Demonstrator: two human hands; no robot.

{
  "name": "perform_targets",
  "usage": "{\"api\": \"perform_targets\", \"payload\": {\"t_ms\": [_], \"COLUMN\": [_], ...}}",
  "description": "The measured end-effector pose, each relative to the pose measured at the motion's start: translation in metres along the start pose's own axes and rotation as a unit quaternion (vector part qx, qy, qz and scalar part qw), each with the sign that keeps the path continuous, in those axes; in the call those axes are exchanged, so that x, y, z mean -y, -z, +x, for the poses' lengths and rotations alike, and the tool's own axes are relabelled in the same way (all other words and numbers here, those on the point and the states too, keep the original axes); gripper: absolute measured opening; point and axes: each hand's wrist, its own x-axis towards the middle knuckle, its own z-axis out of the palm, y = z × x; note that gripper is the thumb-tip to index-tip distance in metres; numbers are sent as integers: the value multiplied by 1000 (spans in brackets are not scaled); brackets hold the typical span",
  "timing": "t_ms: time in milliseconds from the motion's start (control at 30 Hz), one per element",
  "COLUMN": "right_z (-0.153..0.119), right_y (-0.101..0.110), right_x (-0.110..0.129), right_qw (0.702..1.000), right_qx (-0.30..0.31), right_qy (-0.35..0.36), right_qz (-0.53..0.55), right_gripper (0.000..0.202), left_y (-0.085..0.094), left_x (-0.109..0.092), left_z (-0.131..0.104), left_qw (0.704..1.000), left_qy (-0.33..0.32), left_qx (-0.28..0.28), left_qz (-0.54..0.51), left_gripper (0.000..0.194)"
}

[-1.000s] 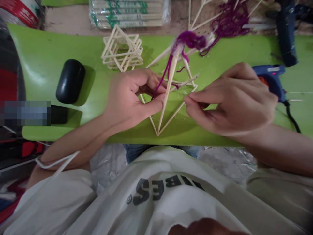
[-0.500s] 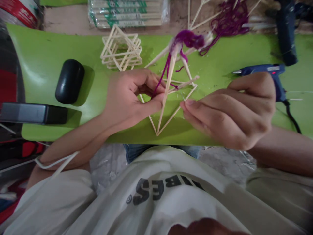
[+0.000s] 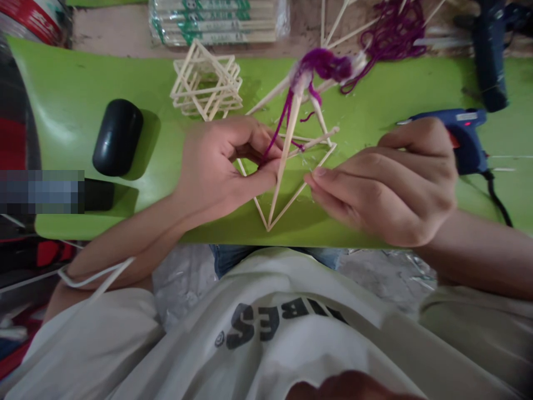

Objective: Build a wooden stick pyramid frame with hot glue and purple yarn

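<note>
A pyramid-shaped frame of thin wooden sticks (image 3: pixel 285 153) stands in front of me, its peak wrapped in purple yarn (image 3: pixel 318 62) and whitish glue. My left hand (image 3: pixel 227 166) reaches in from the left, thumb and fingers closed on a short wooden stick (image 3: pixel 318 140) inside the frame. A strand of purple yarn hangs from the peak to these fingers, and some is tied round the stick. Just right of the frame, my right hand (image 3: pixel 387 189) is pinched closed, fingertips near a base stick. Whatever the pinch holds is too small to make out.
A blue glue gun (image 3: pixel 468 139) lies beyond my right hand, with a dark one (image 3: pixel 489 61) above it. Behind the frame are a stacked stick shape (image 3: pixel 208 83), packaged sticks (image 3: pixel 220 22) and tangled purple yarn (image 3: pixel 395 33). A black rounded object (image 3: pixel 117 137) sits left.
My right hand has shifted slightly left and turned a little, still pinched. The left hand and the stick frame stay nearly where they were.
</note>
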Motion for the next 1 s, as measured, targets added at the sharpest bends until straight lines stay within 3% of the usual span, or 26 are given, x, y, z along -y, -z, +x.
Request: {"api": "perform_targets", "payload": {"t_ms": [67,100,300,367,467,533,633,800,1000], "right_z": [0,1,2,3,7,11,17,25,26], "right_y": [0,-1,-4,-4,0,3,5,6,10], "right_x": [0,1,1,2,3,5,8,15,21], "right_qw": [997,996,999,999,989,982,986,982,991], "right_qx": [15,25,19,-8,-92,-111,-94,-126,-83], "right_qy": [71,73,10,28,118,155,135,137,96], "right_qz": [-28,-32,25,30,3,-18,-27,-11,-32], "right_gripper": [23,24,40,35,23,17,15,23,23], "left_y": [1,1,1,1,0,0,1,2,1], "left_x": [0,1,5,6,4,1,-3,-5,-1], "left_z": [0,0,2,1,1,1,1,1,1], "left_qw": [1000,1000,999,999,999,998,998,998,998], "left_qy": [-16,-19,-45,-40,-38,-35,-32,-32,-44], "left_qx": [6,8,9,8,8,8,1,-13,-16], "left_qz": [16,23,27,22,32,47,58,59,45], "left_gripper": [16,16,22,22,20,17,16,15,16]}}
